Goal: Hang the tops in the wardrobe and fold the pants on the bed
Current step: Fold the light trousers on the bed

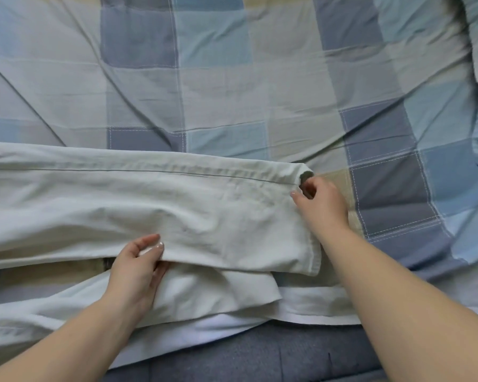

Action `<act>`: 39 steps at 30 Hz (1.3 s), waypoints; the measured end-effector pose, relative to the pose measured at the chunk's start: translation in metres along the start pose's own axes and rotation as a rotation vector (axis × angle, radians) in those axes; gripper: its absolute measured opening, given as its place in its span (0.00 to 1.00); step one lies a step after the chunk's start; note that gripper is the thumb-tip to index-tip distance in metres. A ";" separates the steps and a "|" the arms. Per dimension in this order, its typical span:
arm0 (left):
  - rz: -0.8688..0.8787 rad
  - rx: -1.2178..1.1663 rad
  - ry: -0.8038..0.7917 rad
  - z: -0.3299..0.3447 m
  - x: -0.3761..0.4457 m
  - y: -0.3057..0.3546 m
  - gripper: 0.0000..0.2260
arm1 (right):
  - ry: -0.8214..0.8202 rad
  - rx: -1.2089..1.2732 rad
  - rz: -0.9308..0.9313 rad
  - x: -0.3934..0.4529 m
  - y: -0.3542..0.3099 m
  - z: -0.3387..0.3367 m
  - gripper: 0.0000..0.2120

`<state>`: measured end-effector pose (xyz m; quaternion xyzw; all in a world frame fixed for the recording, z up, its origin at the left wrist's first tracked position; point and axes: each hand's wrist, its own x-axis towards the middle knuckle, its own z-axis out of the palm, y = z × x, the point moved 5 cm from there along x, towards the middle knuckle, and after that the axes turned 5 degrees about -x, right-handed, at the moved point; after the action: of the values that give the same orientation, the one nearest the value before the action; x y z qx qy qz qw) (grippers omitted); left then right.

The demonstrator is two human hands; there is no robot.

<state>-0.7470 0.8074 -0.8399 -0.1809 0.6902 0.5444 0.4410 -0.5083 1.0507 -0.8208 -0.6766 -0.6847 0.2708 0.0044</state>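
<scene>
One pair of off-white pants [155, 199] lies stretched sideways across a bed, spread over a checked bedcover [232, 86] in blue, grey and cream squares. Both hands work the cloth near its right end. The left hand [138, 268] grips the near edge of the upper layer, thumb on top and fingers curled beneath, lifting a small fold of fabric off the layer below. The right hand [322, 202] is clamped on the far corner of the same end, fingertips pinching the hem where it rolls open into a dark tube. Between the two hands the fabric lies loosely wrinkled, its end hem running from the right hand down toward the right forearm. Left of the left hand, the upper layer runs out of view, a long stitched seam following its far edge. Below that hand, a second layer of the pants fans toward the bed's near edge, with a strip of bedcover showing in the gap between the layers. Beneath both forearms, a white sheet border [315, 307] overhangs a grey-blue bed base [260, 354].
</scene>
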 end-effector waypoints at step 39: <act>0.353 0.611 -0.289 0.033 -0.017 0.034 0.31 | 0.128 0.201 0.157 0.008 0.002 -0.034 0.16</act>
<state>-0.7491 0.8449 -0.8071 0.1593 0.7719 0.4011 0.4668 -0.4941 1.0708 -0.7955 -0.7403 -0.5972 0.2938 0.0946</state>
